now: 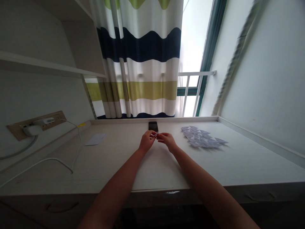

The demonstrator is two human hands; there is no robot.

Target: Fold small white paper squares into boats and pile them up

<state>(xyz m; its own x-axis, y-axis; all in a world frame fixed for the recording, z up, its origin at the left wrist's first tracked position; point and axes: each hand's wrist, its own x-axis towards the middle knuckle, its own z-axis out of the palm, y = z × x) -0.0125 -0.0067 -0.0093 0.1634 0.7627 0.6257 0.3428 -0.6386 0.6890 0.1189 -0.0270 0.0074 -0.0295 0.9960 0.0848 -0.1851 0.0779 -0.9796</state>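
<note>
Both my hands meet above the middle of the desk, fingers bent and closed on a small piece of white paper [155,135]. My left hand [147,140] pinches it from the left. From the right, my right hand [167,140] grips it with the fingertips. Most of the paper is hidden by my fingers, so its shape is hard to make out. Just beyond the hands lies a dark phone [153,126]. To the right of my right hand, several folded white paper pieces [201,138] with pointed corners lie spread in a group.
A flat white paper [95,139] rests on the left of the white desk [114,168]. White cables [77,149] run over the desk from plugs in a wall socket [37,124]. A shelf [47,65] juts out at upper left. A striped curtain [152,70] hangs behind.
</note>
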